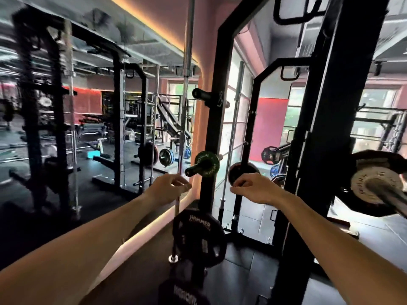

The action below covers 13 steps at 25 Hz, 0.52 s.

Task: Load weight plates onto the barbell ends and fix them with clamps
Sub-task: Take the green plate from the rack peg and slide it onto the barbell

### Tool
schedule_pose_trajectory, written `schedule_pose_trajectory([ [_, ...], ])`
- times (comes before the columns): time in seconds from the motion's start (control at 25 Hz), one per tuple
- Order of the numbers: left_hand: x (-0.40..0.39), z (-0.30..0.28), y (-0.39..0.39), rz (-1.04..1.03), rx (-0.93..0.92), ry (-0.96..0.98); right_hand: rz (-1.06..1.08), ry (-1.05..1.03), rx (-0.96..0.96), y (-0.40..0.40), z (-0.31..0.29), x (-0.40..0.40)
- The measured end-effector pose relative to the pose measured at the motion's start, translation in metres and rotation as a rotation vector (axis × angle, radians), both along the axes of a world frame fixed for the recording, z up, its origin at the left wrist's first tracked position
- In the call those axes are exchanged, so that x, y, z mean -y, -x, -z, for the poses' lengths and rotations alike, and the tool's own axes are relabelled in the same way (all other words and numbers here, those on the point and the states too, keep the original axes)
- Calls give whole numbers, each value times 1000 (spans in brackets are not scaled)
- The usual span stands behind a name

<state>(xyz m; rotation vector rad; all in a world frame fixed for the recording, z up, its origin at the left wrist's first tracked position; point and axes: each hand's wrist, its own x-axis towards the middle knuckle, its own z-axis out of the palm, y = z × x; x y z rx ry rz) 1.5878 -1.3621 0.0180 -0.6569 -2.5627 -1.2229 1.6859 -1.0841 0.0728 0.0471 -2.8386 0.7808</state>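
We reach both empty, loosely curled hands, left hand [170,186] nearer, up toward the small green plate [207,164] just above.

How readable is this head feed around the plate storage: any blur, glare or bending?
Head view: left racks smear with motion blur; bright window washes out behind the upright; wide-angle bends the right post; green plate lettering fairly sharp; both hands clear, empty.

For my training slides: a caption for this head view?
Both empty hands, left and right, reach toward the small green plate on the rack's storage peg.
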Motion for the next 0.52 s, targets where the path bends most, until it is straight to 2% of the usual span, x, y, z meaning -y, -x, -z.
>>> schedule_pose_trajectory([
  [0.32, 4, 8, 91, -2, 19, 28, -3, 85, 5, 107, 27, 0],
  [0.52, -14, 0, 194, 4, 8, 27, 8, 122, -30, 219, 27, -32],
])
